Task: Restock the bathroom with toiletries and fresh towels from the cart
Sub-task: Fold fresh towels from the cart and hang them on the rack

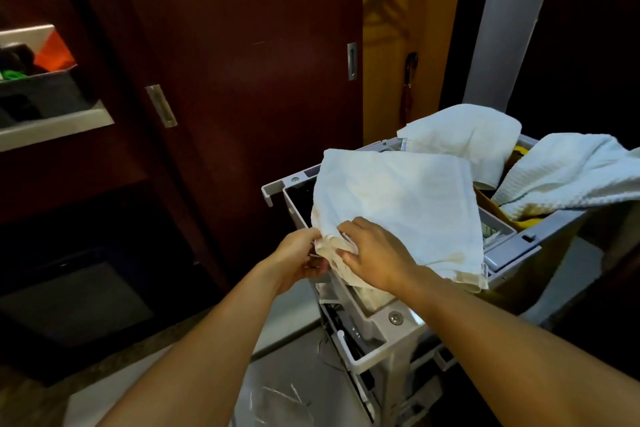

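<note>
A grey housekeeping cart [512, 250] stands at the right, its top covered with white cloths. A thin white cloth [398, 204] lies spread over the cart's near left compartment. My left hand [299, 256] pinches the cloth's bunched near corner from the left. My right hand [377, 253] grips the same bunched corner from the right, fingers curled into the fabric. A second white cloth [464, 135] is draped at the cart's back. A thicker waffle-textured towel [568, 173] hangs over the far right side.
A dark wooden sliding door [242, 62] with a metal recessed handle [352, 61] stands behind the cart. A shelf with a grey tray [41, 94] is at the left. A dark umbrella [408, 87] hangs in the opening beyond. A pale floor [287, 374] lies below.
</note>
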The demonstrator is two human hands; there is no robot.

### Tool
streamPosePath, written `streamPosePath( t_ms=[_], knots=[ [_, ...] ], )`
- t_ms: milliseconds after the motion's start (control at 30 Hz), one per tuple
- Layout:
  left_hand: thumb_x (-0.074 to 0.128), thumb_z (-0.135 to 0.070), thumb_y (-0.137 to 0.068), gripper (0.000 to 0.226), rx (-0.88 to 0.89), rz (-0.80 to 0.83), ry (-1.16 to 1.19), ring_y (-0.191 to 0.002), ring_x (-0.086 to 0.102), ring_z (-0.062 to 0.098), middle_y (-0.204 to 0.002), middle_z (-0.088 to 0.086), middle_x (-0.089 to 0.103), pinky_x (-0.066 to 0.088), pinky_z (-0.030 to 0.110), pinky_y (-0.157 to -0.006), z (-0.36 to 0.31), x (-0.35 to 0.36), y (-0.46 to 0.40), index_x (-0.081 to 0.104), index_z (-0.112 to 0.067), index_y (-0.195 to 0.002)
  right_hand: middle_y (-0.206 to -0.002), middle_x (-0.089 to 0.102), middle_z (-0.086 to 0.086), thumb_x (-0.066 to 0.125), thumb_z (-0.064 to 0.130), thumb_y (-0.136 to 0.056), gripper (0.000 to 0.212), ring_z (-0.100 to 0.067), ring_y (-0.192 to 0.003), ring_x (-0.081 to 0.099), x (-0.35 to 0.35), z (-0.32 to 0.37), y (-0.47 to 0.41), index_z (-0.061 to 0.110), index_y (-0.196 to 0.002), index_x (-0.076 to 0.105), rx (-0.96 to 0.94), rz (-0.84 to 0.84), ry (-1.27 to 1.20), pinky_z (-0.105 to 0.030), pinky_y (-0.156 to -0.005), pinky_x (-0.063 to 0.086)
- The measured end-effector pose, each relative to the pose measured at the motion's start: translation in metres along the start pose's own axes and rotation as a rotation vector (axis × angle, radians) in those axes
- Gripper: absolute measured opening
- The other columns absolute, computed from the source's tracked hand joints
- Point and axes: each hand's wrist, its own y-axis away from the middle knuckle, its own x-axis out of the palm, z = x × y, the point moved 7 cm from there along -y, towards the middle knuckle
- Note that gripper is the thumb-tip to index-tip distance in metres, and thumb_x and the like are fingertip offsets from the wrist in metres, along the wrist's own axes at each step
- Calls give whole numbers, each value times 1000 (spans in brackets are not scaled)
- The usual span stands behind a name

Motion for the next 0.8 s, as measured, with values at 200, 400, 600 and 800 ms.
streamPosePath(
  t_ms=[200, 400, 600, 800],
  knots=[
    [56, -3, -83, 10, 29, -36, -89, -66, 71, 23, -86, 17, 69, 60, 33, -62, 0, -7, -2, 60, -6, -93, -119, 58, -4, 50, 17, -100, 34, -24, -104, 59, -15, -9, -1, 17, -133, 56, 53, -171, 73, -26, -75, 44],
    [48, -15, -87, 21, 12, -40, 85, -52, 65, 19, -61, 9, 67, 56, 31, -54, -4, -6, 3, 63, -1, -90, -106, 50, -8, 43, 28, -100, 31, -25, -93, 53, -3, 19, 0, 10, -119, 58, -123, -113, 84, -30, -68, 38],
    [59, -24, -94, 25, -11, -89, -88, -62, 73, 22, -76, 13, 74, 56, 30, -53, -5, -3, 4, 66, 0, -100, -117, 51, -1, 56, 46, -91, 50, -19, -104, 49, 5, 18, 3, 22, -135, 52, -187, 37, 180, -28, -82, 39],
    [65, -20, -89, 62, -31, -415, -341, -95, 66, 36, -119, 21, 60, 61, 44, -71, -13, -17, -1, 35, 4, -138, -129, 52, -8, 60, 50, -90, 57, -29, -117, 51, 1, -26, 29, 16, -135, 49, -104, 274, 437, -38, -95, 41]
  ],
)
